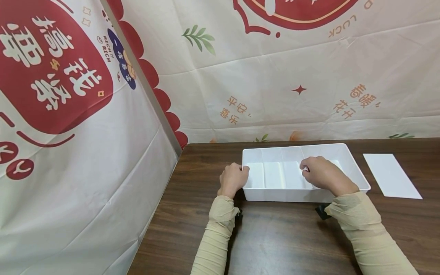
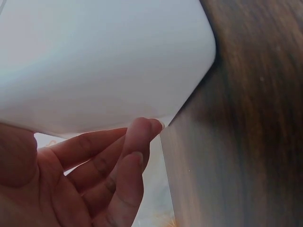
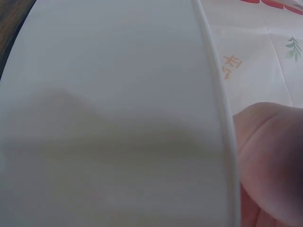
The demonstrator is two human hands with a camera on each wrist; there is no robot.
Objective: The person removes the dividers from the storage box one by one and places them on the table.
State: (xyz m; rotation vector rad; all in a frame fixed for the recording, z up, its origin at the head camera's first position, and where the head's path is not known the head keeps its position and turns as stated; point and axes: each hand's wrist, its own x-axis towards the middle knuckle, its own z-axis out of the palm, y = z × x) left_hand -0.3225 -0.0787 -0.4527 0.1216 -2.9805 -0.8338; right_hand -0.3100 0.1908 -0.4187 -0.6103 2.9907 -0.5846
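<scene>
A white tray (image 1: 278,195) with thin white partitions stands on the brown table in the head view. My left hand (image 1: 233,178) grips its left side wall near the front corner. The left wrist view shows the fingers (image 2: 135,142) curled along the wall's edge. Inside the tray, toward the right, my right hand (image 1: 324,173) pinches a thin white divider (image 1: 305,168) with curled fingers. The fingertips are partly hidden in the head view. From the right wrist, the tray's front wall hides most of that hand, leaving its thumb side visible.
A flat white rectangular sheet (image 1: 392,175) lies on the table (image 1: 285,236) to the tray's right. Printed white cloth (image 1: 282,88) hangs close behind the table, with more cloth (image 1: 86,183) along the left side.
</scene>
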